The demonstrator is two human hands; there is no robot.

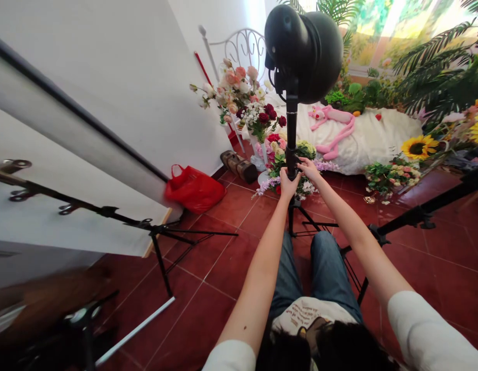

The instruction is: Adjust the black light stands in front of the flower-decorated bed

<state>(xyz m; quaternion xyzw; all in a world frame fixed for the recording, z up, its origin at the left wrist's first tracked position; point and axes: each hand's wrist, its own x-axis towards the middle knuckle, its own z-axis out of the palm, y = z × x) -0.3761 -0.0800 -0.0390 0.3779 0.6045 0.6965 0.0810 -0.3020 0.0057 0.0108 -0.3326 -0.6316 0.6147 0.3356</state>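
Straight ahead stands a black light stand (292, 126) with a big round studio light (306, 51) on top. My left hand (290, 184) is wrapped round the pole at its lower collar. A little higher on the right side, my right hand (307, 167) has its fingers closed at the stand's knob, which they mostly cover. Both arms are stretched out in front of me. The stand's legs spread on the tiles just beyond my knees. Artificial flowers (277, 149) crowd close behind the pole and my hands.
At the left are a red bag (195, 188) and another black stand (161, 232) with spread legs. A black tripod pole (420, 211) slants in at the right. Behind, a pink plush toy (335, 116) lies on a white-covered bed (393, 136). A sunflower (419, 148) leans nearby.
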